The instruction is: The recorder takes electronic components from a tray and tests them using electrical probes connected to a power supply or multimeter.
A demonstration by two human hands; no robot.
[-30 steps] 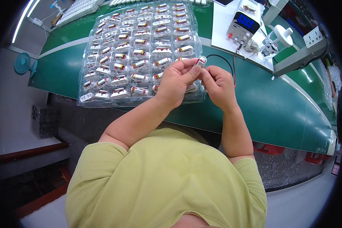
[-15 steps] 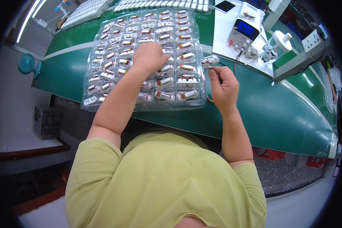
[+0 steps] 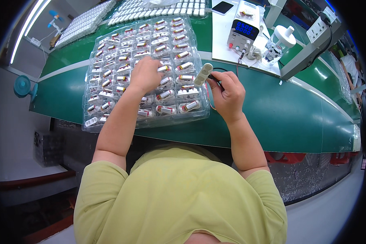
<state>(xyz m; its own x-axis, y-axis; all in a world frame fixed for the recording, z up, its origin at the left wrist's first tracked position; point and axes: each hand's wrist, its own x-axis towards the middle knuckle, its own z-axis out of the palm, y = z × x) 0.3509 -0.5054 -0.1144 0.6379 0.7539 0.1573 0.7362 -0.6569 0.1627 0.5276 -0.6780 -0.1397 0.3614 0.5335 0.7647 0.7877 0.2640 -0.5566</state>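
Note:
My right hand (image 3: 228, 94) is closed just past the right edge of a clear plastic tray (image 3: 144, 124). From its fingertips a white oblong casing (image 3: 203, 74) with oval recesses stands up tilted, and a dark lead runs at the fingers. Over the middle of the tray is my left hand (image 3: 145, 75), its fingers curled down into a compartment. What they grip, if anything, is hidden under the hand. Around it the compartments hold white oblong parts with small silver battery cells (image 3: 165, 96) on them.
A power supply (image 3: 245, 30) with a lit blue display stands on a white board, beside a clear lidded cup (image 3: 279, 44) and a phone (image 3: 222, 7). Rows of white casings (image 3: 158, 12) fill the far table. A socket strip (image 3: 316, 30) sits on a grey post at right.
My right hand has turned the white casing, so its flat recessed face now shows. My left hand stays over the tray's middle. The whole view has shifted somewhat.

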